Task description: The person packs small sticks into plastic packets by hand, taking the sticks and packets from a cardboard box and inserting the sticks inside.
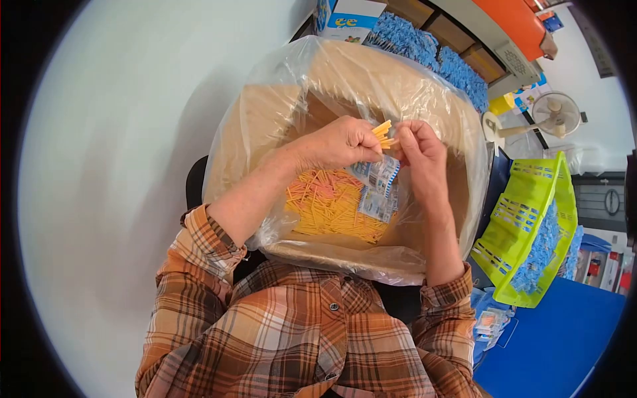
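A bundle of thin yellow sticks (382, 134) pokes out of my left hand (345, 141), whose fingers are wrapped round it. My right hand (421, 149) is just to the right, thumb and fingertips pinched together near the stick ends; what they pinch is too small to make out. Beneath both hands, printed blue-and-white packets (378, 202) lie on a heap of loose yellow and pink sticks (332, 205). The heap fills the bottom of a cardboard box (371, 73) lined with clear plastic.
A green basket (511, 219) holding blue packets stands at the right, by a blue surface (557, 338). Beyond the box are piles of blue packets (458, 73), a white-and-blue carton (348, 20) and a fan (556, 114). A pale wall (119, 166) rises at the left.
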`<state>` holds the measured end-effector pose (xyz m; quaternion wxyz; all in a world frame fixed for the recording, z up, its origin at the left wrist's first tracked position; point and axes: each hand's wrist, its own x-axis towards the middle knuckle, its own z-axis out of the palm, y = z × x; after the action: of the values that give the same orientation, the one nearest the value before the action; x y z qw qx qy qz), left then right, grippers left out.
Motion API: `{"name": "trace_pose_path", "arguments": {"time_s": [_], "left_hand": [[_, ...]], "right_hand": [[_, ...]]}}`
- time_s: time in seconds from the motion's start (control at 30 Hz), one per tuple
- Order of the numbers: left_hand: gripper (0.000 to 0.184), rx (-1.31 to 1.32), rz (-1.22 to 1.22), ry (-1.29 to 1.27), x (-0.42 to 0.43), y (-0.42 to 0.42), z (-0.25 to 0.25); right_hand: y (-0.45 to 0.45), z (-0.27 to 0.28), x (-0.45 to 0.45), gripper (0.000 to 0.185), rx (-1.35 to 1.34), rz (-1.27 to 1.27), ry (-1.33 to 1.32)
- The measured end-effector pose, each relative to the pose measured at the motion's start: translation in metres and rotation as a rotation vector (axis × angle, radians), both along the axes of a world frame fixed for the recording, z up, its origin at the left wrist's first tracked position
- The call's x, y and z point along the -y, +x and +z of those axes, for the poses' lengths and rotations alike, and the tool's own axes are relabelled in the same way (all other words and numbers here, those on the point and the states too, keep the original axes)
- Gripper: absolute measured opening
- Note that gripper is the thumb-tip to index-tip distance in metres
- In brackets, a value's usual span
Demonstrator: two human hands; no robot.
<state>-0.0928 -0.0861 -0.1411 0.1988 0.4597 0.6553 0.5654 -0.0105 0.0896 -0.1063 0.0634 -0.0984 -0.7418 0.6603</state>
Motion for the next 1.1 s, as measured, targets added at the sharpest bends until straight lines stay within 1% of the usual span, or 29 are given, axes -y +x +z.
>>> {"name": "trace_pose_path", "arguments": {"time_s": [0.03,0.1,0.13,0.17,0.2,0.27,0.3,0.37,0.4,0.5,0.53,0.57,0.6,0.63,0.67,0.73,0.8,0.83,0.9,0.93,1.0,1.1], "left_hand": [[0.008,-0.003,-0.01,0.0,-0.003,0.001,-0.003],[0.008,-0.003,-0.031,-0.002,-0.008,0.004,-0.009],[0.007,-0.055,-0.016,-0.017,-0.01,0.006,-0.009],[0.007,-0.107,-0.003,-0.032,-0.01,0.008,-0.009],[0.007,-0.158,0.012,-0.049,-0.012,0.01,-0.009],[0.007,-0.149,0.044,0.041,-0.018,0.01,-0.017],[0.007,-0.141,0.061,0.086,-0.021,0.009,-0.022],[0.009,-0.107,-0.025,0.022,-0.02,0.009,-0.015],[0.01,-0.086,-0.068,-0.011,-0.019,0.008,-0.012],[0.012,0.004,-0.119,-0.042,-0.017,0.007,-0.009],[0.013,0.087,-0.107,-0.08,-0.013,0.008,-0.006],[0.014,0.163,-0.094,-0.12,-0.01,0.007,0.0],[0.016,0.233,-0.08,-0.16,-0.008,0.004,0.002],[0.021,0.272,-0.108,-0.129,-0.008,0.001,-0.003],[0.021,0.297,-0.097,-0.112,-0.009,0.001,-0.002],[0.021,0.345,-0.074,-0.079,-0.011,0.001,-0.001],[0.023,0.428,-0.063,-0.03,-0.015,0.005,0.0],[0.023,0.469,-0.057,-0.007,-0.016,0.006,0.001],[0.023,0.434,-0.02,-0.056,-0.018,0.006,-0.006],[0.023,0.411,-0.003,-0.074,-0.019,0.004,-0.004],[0.02,0.431,0.019,-0.009,-0.016,0.005,0.001],[0.014,0.498,0.057,0.103,-0.012,0.007,0.004]], "right_hand": [[-0.002,-0.001,0.006,0.017,-0.026,-0.048,-0.002],[-0.006,-0.002,0.015,0.026,-0.063,-0.036,0.431],[-0.007,-0.003,0.018,0.03,-0.076,-0.031,0.646],[-0.009,0.003,0.021,0.039,-0.035,-0.029,0.794],[-0.009,0.002,0.022,0.035,-0.048,-0.064,0.812],[-0.013,-0.004,0.021,0.029,-0.075,-0.13,0.853],[-0.014,-0.011,0.019,0.026,-0.098,-0.148,0.712],[-0.015,-0.026,0.014,0.021,-0.138,-0.188,0.425],[-0.015,-0.03,0.009,0.019,-0.132,-0.204,0.323],[-0.002,-0.036,-0.02,0.016,-0.059,-0.242,0.032],[0.005,-0.037,-0.033,0.015,-0.008,-0.254,-0.05],[0.013,-0.035,-0.042,0.015,0.005,-0.229,0.032],[0.022,-0.038,-0.047,0.014,0.075,-0.137,0.156],[0.036,-0.042,-0.05,0.014,0.142,-0.044,0.277],[0.049,-0.045,-0.051,0.014,0.205,0.053,0.397],[0.078,-0.056,-0.039,0.015,0.288,0.344,0.486],[0.094,-0.058,-0.025,0.02,0.446,0.552,0.6],[0.099,-0.058,-0.019,0.018,0.422,0.58,0.656],[0.104,-0.054,-0.011,0.015,0.366,0.631,0.772],[0.106,-0.052,-0.011,0.016,0.314,0.628,0.765],[0.103,-0.045,-0.014,0.018,0.207,0.622,0.764],[0.088,-0.019,-0.024,0.019,0.173,0.455,0.308]]}}
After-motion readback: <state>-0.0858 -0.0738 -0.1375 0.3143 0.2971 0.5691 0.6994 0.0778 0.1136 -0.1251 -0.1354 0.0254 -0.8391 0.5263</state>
